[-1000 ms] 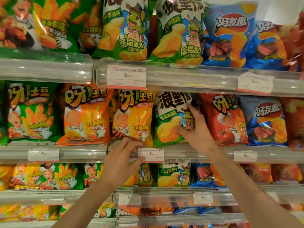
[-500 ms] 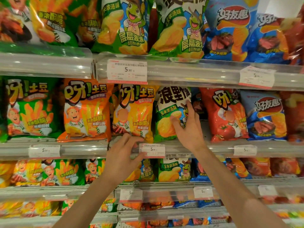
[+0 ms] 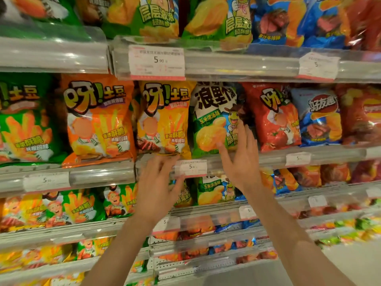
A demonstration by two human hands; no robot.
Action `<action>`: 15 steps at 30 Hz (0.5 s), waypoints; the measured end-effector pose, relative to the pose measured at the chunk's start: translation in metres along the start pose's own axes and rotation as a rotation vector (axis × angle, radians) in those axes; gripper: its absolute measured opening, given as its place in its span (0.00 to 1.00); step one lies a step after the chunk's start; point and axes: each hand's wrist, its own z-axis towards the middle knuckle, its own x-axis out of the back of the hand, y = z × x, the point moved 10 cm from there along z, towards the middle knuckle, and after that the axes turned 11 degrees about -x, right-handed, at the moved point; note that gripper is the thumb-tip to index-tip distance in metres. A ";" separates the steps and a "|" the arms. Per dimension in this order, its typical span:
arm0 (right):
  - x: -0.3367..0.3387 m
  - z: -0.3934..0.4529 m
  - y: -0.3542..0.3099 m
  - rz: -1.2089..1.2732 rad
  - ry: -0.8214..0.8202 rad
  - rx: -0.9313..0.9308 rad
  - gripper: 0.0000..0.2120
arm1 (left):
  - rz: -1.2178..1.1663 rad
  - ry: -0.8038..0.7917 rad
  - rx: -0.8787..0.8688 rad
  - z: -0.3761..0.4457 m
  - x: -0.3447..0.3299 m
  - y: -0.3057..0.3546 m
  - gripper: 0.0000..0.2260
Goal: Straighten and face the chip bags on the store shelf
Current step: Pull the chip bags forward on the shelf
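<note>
Both hands are open with fingers spread, clamped on nothing. My right hand [image 3: 242,159] has come off the green-and-white chip bag [image 3: 214,120]: half a second ago its palm lay flat on the bag's front, and now only the fingertips [image 3: 221,148] look to brush its lower corner, though I cannot tell if they truly touch. My left hand [image 3: 158,182] has slid a little right and hangs in front of the shelf rail [image 3: 99,176], just beside the price tag [image 3: 190,168] and under the yellow bag [image 3: 165,120].

Beyond the hands, the green-and-white bag stands upright on the middle shelf, label forward, between the yellow bag and the red bag [image 3: 272,116]; a second ago it leaned and sat further back. I judge this one faced. Further along, the red bag tilts slightly, so I would turn to it next. The rows above and below are too blurred to judge.
</note>
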 end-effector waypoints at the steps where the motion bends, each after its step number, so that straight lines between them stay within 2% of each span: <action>1: -0.001 -0.013 0.004 -0.016 -0.003 0.013 0.37 | -0.004 0.000 -0.003 -0.006 -0.001 0.003 0.22; 5: -0.008 -0.062 0.032 -0.080 -0.056 0.003 0.36 | -0.033 0.017 -0.013 -0.030 -0.004 0.013 0.21; 8: -0.020 -0.099 0.061 -0.091 -0.206 -0.026 0.35 | -0.093 0.011 0.021 -0.049 -0.011 0.020 0.21; 12: -0.036 -0.143 0.117 -0.141 -0.422 -0.135 0.35 | -0.222 -0.004 0.230 -0.089 -0.025 0.021 0.23; 15: -0.035 -0.153 0.154 -0.101 -0.431 -0.219 0.42 | -0.259 -0.029 0.354 -0.115 -0.044 0.022 0.25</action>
